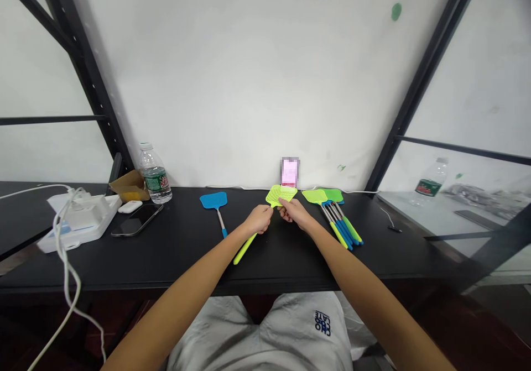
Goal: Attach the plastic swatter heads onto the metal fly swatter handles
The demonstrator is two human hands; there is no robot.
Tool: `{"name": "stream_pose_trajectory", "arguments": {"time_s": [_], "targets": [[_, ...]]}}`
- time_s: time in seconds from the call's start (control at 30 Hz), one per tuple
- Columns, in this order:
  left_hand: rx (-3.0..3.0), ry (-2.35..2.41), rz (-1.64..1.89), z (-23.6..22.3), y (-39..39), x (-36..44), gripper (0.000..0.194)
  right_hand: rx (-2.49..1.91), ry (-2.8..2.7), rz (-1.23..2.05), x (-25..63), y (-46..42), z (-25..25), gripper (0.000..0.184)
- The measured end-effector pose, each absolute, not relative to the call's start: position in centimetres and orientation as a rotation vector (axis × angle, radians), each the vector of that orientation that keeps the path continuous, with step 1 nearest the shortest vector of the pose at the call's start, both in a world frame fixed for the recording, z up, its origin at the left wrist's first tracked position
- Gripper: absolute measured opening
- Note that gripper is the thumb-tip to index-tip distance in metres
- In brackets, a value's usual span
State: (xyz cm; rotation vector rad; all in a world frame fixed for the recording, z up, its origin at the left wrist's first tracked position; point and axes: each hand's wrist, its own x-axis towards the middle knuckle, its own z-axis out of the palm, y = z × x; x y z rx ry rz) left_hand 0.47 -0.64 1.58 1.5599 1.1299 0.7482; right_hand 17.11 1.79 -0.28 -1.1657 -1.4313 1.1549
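Note:
I hold a yellow-green fly swatter (277,195) above the black desk (174,255). My left hand (259,220) is closed around the top of its handle, which slopes down toward me on the left. My right hand (292,210) pinches the lower edge of the mesh head. A blue fly swatter (214,202) lies flat on the desk to the left of my hands. A bundle of several green and blue fly swatters (332,210) lies to the right.
A water bottle (154,174), a cardboard piece (129,185), a small white case (130,207), a dark phone (136,220) and a white charger box with cables (81,216) sit at the left. A blurred pink item (290,172) stands against the wall. A glass panel (456,155) closes the right side.

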Motion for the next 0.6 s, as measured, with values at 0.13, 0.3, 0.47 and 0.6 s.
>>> {"name": "stream_pose_trajectory", "arguments": {"time_s": [0.13,0.3,0.47,0.6], "targets": [[1.591,1.095,0.744,1.4,-0.5,0.4,0.028,-1.157,-1.272,1.022,17.8,2.2,0.0,0.032],[1.642,1.084,0.724,1.1,-0.2,0.4,0.036,-1.168,-1.099,0.835,19.2,2.9,0.3,0.027],[1.668,1.078,0.719,0.6,0.2,0.3,0.039,-1.124,-1.101,0.906,19.6,3.2,0.4,0.024],[1.697,1.075,0.72,0.4,0.3,0.3,0.042,-1.133,-1.08,0.846,19.8,3.7,0.0,0.027]]}}
